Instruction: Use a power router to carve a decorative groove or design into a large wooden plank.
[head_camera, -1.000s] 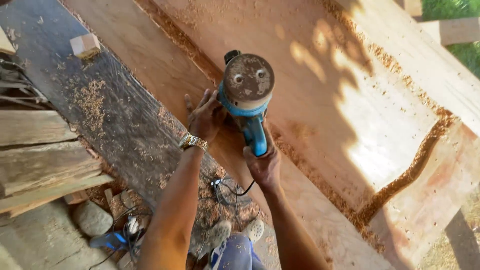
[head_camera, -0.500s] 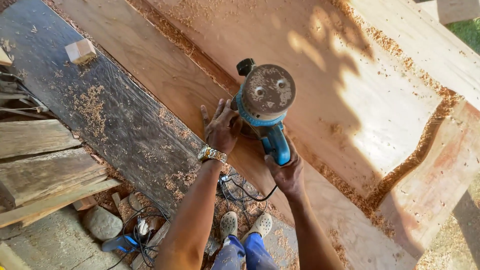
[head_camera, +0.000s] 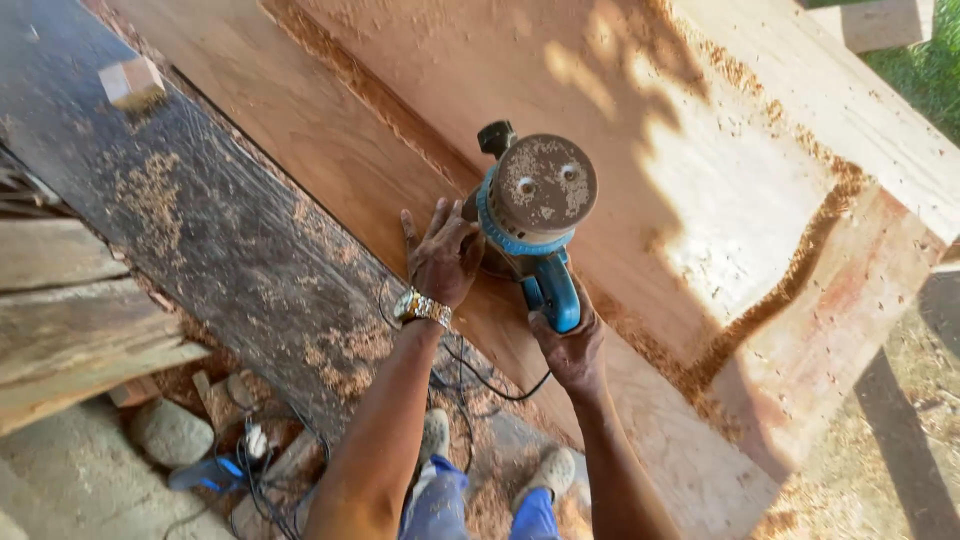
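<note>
Shifting rightward and farther along the board since 0.5 s ago, both hands and the sander are now sitting nearer the middle of the view, and the small wood block (head_camera: 131, 80) is lying at the far left.

Going from the left, weathered planks (head_camera: 70, 330) are stacking beside a dark board (head_camera: 200, 240) that is carrying scattered sawdust. Below it, stones and a tangled cable (head_camera: 250, 455) are lying on the ground near the person's 2 shoes.

At the middle, the left hand (head_camera: 440, 255), wearing a metal wristwatch (head_camera: 422, 308), is pressing open and flat against the reddish slab (head_camera: 400, 120), touching the sander's body but not wrapping it. Just to its right, the blue orbital sander (head_camera: 535, 215) is tilting up, its dusty round pad facing the camera rather than the wood. The right hand (head_camera: 570, 340) is closing firmly around the sander's rear handle.

Farther right, sawdust ridges (head_camera: 790, 270) are running along the slab's recessed edge.

Judging from this, sanding is pausing while the pad is being checked; the next move calls for laying the pad flat on the slab again.
</note>
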